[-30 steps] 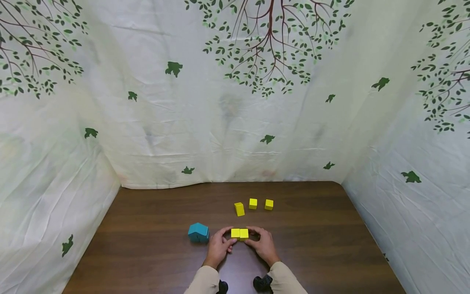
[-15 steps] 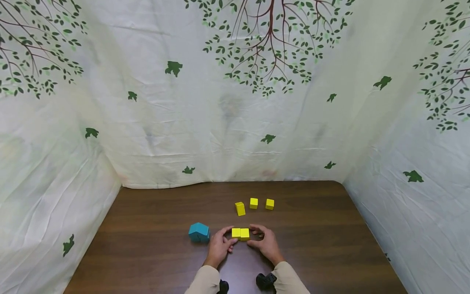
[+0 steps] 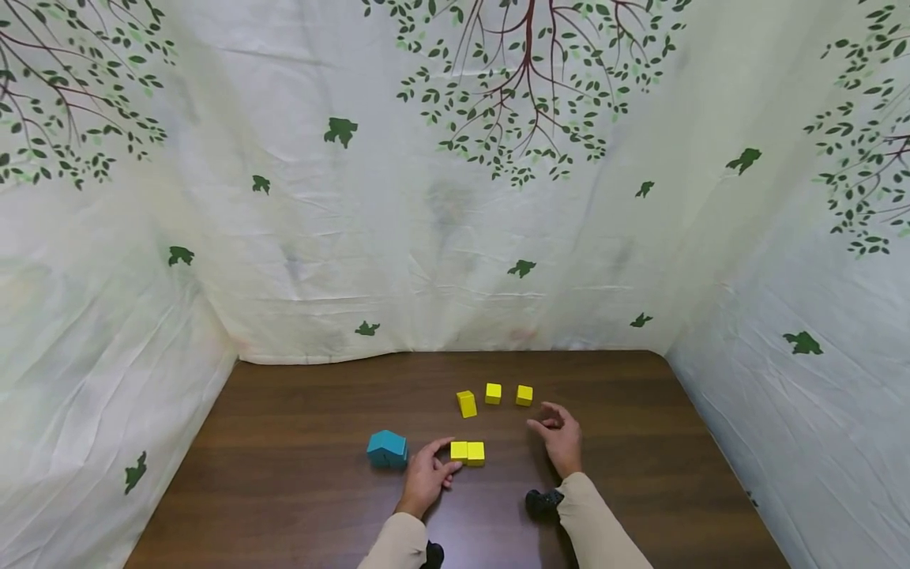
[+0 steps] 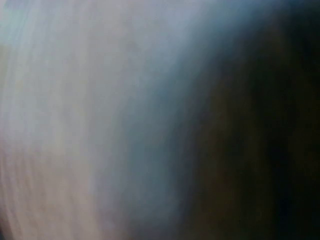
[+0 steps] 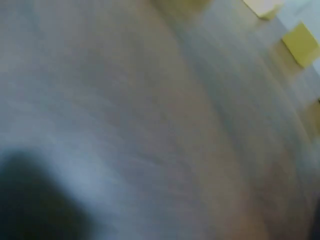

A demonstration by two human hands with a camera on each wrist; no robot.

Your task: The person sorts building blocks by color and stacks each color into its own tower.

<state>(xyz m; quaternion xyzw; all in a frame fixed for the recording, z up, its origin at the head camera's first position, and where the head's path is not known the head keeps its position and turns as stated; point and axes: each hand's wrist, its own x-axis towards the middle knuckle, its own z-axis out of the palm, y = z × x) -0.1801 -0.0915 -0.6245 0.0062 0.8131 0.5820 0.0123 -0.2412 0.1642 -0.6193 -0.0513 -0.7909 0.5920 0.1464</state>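
Two yellow cubes stand side by side in the middle of the table, the left cube [image 3: 458, 451] touching the right cube [image 3: 475, 454]. My left hand [image 3: 425, 476] holds the left one, index finger at its back and thumb at its front. Farther back is a row of yellow blocks: a tilted block [image 3: 466, 404], a middle cube [image 3: 494, 393] and a rightmost cube [image 3: 524, 395]. Just right of and in front of that last cube, my right hand [image 3: 562, 438] is in the air, thumb and fingers apart, with nothing between them. The left wrist view is a blur.
A blue house-shaped block [image 3: 387, 449] stands left of my left hand. The brown wooden table [image 3: 306, 506] ends at the back against a white cloth [image 3: 441, 300] with printed leaves, which also hangs at both sides. In the right wrist view, a yellow block [image 5: 302, 45] appears at upper right.
My right hand has let go of the right cube of the pair and moved right and back toward the rear row. The left hand stays at the pair.
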